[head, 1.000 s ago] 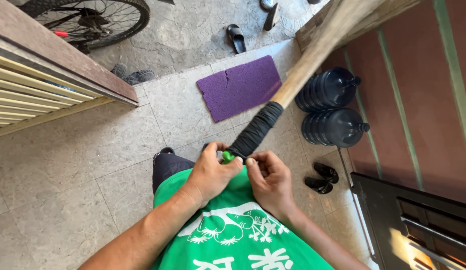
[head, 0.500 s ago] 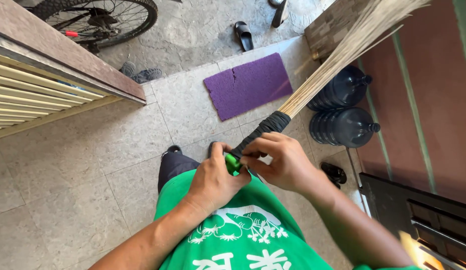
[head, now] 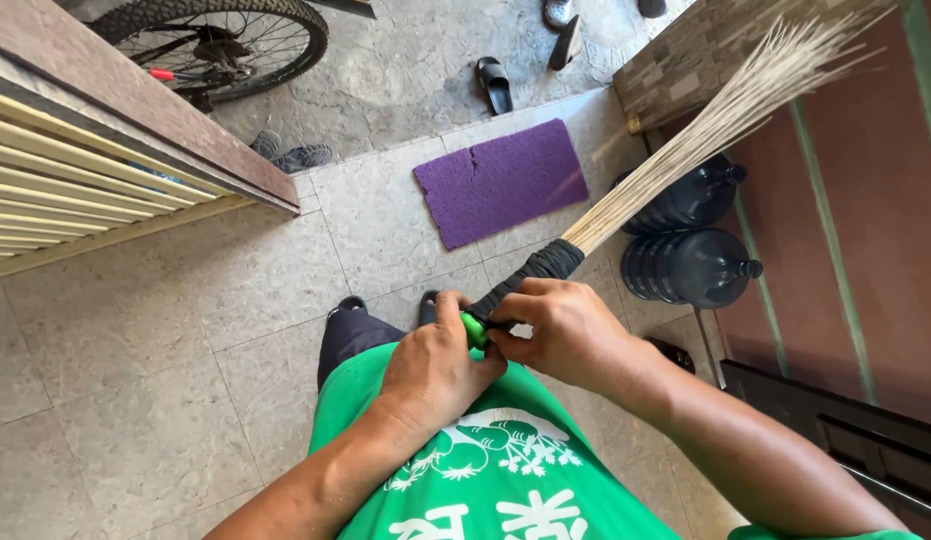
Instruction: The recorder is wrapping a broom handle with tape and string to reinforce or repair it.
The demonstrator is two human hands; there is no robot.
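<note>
Pinching the green cap (head: 474,330) at the broom (head: 625,205) handle's end between both hands' fingers (head: 455,305), I am risking it slipping and the angled broom dropping to the floor (head: 185,330).

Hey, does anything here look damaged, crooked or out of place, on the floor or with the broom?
The purple mat has a tear running in from its far edge and lies askew to the tile lines. Sandals lie scattered on the ground beyond. The broom, gripped by the left hand and right hand, looks intact.
</note>
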